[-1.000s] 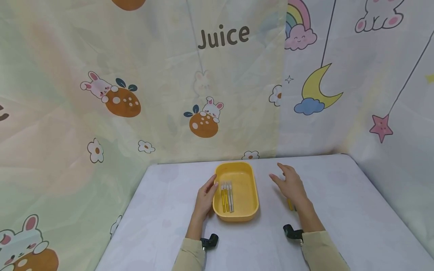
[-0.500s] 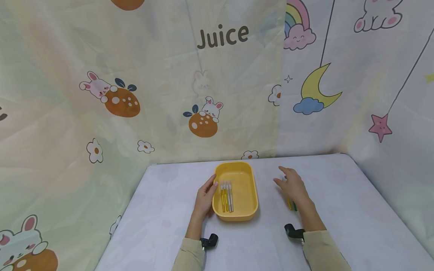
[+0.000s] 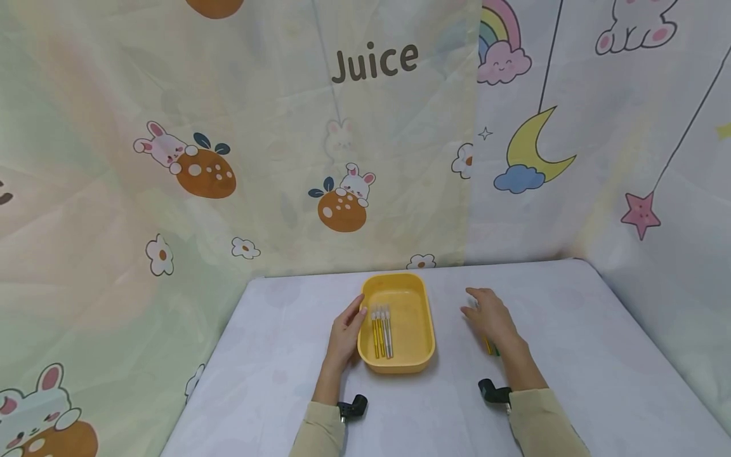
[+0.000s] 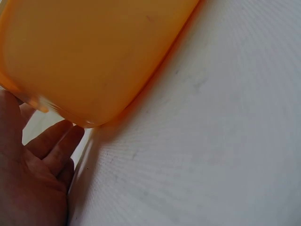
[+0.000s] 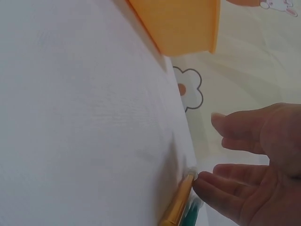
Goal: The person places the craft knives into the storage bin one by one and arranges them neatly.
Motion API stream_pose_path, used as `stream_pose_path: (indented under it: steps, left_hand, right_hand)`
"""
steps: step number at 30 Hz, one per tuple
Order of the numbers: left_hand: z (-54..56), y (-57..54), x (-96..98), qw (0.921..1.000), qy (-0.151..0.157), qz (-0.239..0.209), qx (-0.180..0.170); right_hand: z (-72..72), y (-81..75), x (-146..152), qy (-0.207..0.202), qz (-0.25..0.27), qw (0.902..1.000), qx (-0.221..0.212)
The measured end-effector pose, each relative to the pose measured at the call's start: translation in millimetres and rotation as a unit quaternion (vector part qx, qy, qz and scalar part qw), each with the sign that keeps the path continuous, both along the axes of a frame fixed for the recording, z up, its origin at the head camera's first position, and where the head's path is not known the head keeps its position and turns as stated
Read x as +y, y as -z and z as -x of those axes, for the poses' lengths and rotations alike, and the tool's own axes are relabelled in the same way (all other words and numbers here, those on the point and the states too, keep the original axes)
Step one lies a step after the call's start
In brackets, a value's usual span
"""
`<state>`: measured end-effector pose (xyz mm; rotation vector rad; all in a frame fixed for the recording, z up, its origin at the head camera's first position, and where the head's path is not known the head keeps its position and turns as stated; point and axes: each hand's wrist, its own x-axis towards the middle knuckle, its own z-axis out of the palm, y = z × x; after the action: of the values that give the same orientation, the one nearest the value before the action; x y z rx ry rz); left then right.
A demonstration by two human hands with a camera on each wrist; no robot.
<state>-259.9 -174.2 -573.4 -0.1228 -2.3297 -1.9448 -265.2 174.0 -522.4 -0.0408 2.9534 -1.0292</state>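
Note:
A yellow tray [image 3: 417, 324] with rounded corners sits on the white table. My left hand [image 3: 344, 336] rests at its left side, the fingertips [image 4: 77, 129] touching the outer wall in the left wrist view. Several slim pen-like sticks [image 3: 382, 339], yellow and silver with pale tips, lie side by side inside the tray. My right hand [image 3: 493, 320] hovers right of the tray, thumb and fingers apart. Below it lie a yellow pen-like stick [image 5: 178, 202] with a clear tip and a green one [image 5: 192, 214], both partly hidden. One fingertip is at the yellow one's tip; contact is unclear.
The white tabletop [image 3: 445, 406] ends at a printed cloth backdrop [image 3: 274, 190] with rabbits, oranges and flowers. A second cloth wall [image 3: 605, 203] with a moon and star stands at the right. Black cameras [image 3: 353, 406] are strapped to both wrists.
My right hand shifts slightly right, then lowers a little toward the near side over the sticks, its thumb and finger gap narrowing. The left hand and tray stay still.

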Motion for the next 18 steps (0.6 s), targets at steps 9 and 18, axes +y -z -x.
stream_pose_path:
  steps: [9,18]
  left_hand:
    - [-0.9,-0.8,0.4,0.9999,0.001,0.009,-0.006]
    - [-0.4,0.1,0.8,0.9999,-0.001,0.012,-0.003]
  right_hand:
    - [-2.8,3.0,-5.3,0.002,-0.014,0.9999,0.003]
    - [-6.5,4.5,-4.8,-0.035,-0.083,0.994,0.061]
